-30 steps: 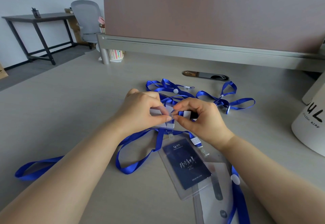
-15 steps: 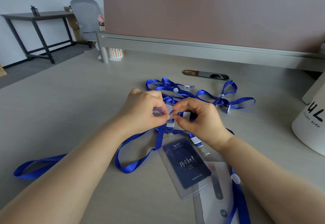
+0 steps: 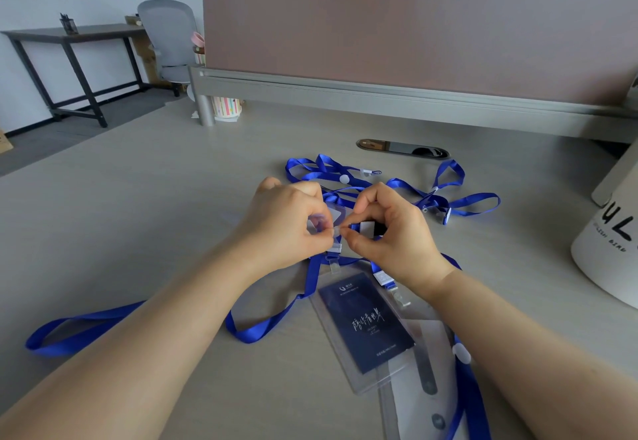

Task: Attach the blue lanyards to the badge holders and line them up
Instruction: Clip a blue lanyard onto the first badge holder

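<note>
Clear badge holder is getting pinched in the left hand, and the right hand is pinching a blue lanyard clip right against it, between both hands.

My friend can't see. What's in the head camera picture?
The left hand pinches a clear plastic badge holder while the right hand pinches a blue lanyard's white clip beside it, above a pale desk. A clear holder with a dark blue card lies nearer.

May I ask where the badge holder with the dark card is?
In the head view, the badge holder lies right of centre on the desk, below the right hand, overlapping a second holder.
</note>
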`<action>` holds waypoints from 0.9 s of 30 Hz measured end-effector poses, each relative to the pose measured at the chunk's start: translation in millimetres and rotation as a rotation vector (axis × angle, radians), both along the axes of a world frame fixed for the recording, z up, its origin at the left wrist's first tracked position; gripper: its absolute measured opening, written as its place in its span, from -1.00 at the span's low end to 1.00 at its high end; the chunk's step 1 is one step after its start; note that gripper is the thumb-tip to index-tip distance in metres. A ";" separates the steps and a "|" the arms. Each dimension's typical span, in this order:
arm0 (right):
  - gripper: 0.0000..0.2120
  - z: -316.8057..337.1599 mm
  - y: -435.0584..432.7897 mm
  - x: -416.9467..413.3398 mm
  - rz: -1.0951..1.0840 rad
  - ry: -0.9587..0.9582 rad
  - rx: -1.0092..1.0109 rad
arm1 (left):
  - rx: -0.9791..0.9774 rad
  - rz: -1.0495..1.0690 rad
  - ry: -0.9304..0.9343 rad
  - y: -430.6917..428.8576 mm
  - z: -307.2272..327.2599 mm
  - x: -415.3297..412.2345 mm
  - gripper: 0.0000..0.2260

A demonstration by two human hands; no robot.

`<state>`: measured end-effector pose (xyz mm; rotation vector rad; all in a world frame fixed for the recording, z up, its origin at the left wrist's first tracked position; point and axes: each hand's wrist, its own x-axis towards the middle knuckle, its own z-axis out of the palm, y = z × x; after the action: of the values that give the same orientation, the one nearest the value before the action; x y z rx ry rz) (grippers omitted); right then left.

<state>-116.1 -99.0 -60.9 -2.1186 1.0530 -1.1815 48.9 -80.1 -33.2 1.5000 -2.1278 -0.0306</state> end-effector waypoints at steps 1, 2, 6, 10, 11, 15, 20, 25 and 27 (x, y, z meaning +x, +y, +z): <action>-0.63 0.7 0.0 -0.3 0.006 -0.003 0.008 | 0.005 0.004 -0.009 0.4 0.6 -0.4 -0.79; -0.63 1.3 0.1 -0.8 0.014 -0.008 0.017 | 0.013 0.008 -0.014 0.9 1.5 -0.8 -0.79; -0.62 3.1 0.1 -2.0 0.041 -0.006 0.035 | 0.044 0.016 -0.026 2.5 4.2 -2.5 -0.79; -0.61 2.4 -0.6 -2.4 0.060 0.002 0.026 | 0.039 0.016 -0.032 2.6 3.2 -2.6 -0.80; -0.61 2.1 -0.7 -2.6 0.059 -0.001 0.023 | 0.026 0.018 -0.029 2.1 2.5 -2.8 -0.80; -0.60 0.7 -0.6 -2.2 0.050 -0.010 0.009 | -0.009 0.014 -0.012 1.3 -0.4 -2.2 -0.81; -0.64 0.2 -1.0 -0.4 0.037 -0.051 0.035 | -0.023 -0.005 -0.006 -0.3 0.9 5.3 -0.84; -0.67 1.2 -1.9 0.1 0.042 -0.031 0.030 | 0.002 -0.042 -0.040 -0.4 0.5 9.8 -0.77; -0.73 1.0 -3.5 -1.3 0.063 -0.012 0.031 | 0.013 -0.050 -0.050 0.5 2.7 8.1 -0.72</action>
<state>-117.4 -102.6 -59.9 -2.1024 0.9852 -1.1397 57.0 -79.5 -30.5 1.4688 -2.2090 -0.0257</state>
